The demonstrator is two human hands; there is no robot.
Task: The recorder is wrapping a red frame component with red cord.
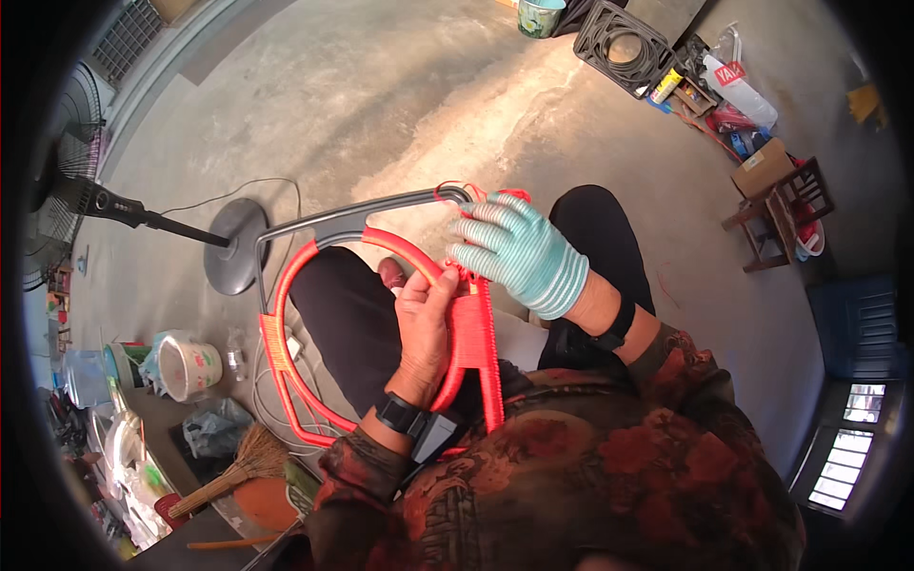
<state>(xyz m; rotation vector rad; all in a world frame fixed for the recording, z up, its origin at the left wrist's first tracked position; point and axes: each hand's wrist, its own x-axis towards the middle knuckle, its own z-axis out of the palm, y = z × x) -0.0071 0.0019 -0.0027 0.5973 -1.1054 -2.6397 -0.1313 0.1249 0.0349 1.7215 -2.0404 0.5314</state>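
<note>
A dark metal frame (367,204) lies across my lap, with a round ring (293,262) joined inside it. Red cord is wound tightly round much of both, with a broad woven red band (470,328) on the right side. My bare left hand (424,328) is closed on the ring beside that band, thumb and fingertips pinching at the red winding. At the frame's upper right corner is my right hand (524,255) in a striped teal glove, fingers bent round a bundle of red cord (515,194). The glove hides part of the corner and the cord.
A standing fan's round base (236,246) is at the left. Below it stand a white bucket (190,368), a straw broom (231,471) and plastic bags. A black crate of coiled hose (624,48) lies far right, with a small wooden chair (781,214) nearer.
</note>
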